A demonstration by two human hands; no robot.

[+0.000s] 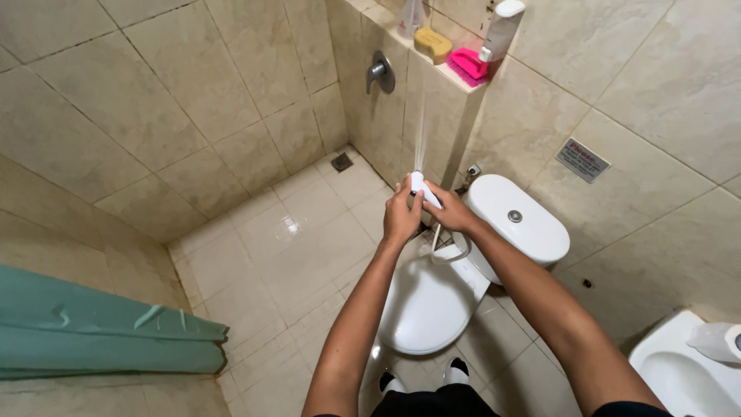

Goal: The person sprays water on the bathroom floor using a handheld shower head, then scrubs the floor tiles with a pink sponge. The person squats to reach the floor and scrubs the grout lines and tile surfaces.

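Spraying is the step in hand: both hands, left hand (400, 216) and right hand (450, 211), clamp the white sprayer (421, 185) above the closed toilet (432, 301), jetting toward twelve o'clock; next calls for steady aim

Sprayer (421, 187): white plastic, smooth, held in both hands. Toilet (432, 305) and tank (519, 220): glossy white ceramic; tank button chrome. Floor tiles (301, 247): glossy, wet-looking sheen. Wall tiles (154, 93): beige stone-look, semi-matt. Valve handle (379, 73): brushed metal. Curtain (100, 332): green, soft plastic or cloth, creased. Brush (468, 63): pink plastic. Sink (683, 374): glossy white ceramic.
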